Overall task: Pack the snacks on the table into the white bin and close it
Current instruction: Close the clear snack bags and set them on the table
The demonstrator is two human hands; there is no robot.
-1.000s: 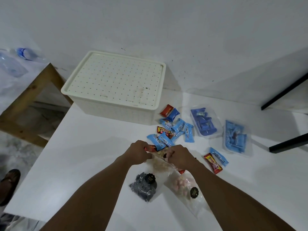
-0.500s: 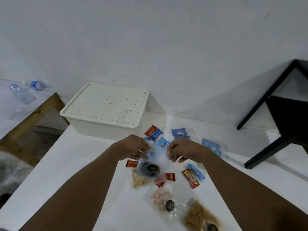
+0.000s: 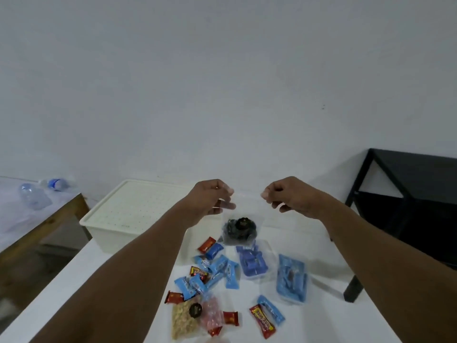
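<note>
Both hands hold up a clear bag of dark snacks (image 3: 238,230) by its top corners, above the table. My left hand (image 3: 211,198) pinches the left corner and my right hand (image 3: 286,194) pinches the right corner. The white bin (image 3: 118,219) stands at the back left with its perforated lid on. Several blue and red wrapped snacks (image 3: 212,271) lie on the white table (image 3: 86,293), with two clear packs of blue snacks (image 3: 291,278) to the right. A bag of nuts (image 3: 183,319) and a pink snack bag (image 3: 211,314) lie near me.
A wooden-edged table (image 3: 44,226) with plastic bottles (image 3: 34,198) stands to the left. A black metal frame (image 3: 408,206) stands at the right. A white wall rises behind the table.
The hands lifted the clear bag of dark snacks off the table and spread its top corners apart. The camera tilted up, so the snacks now sit lower in view.
</note>
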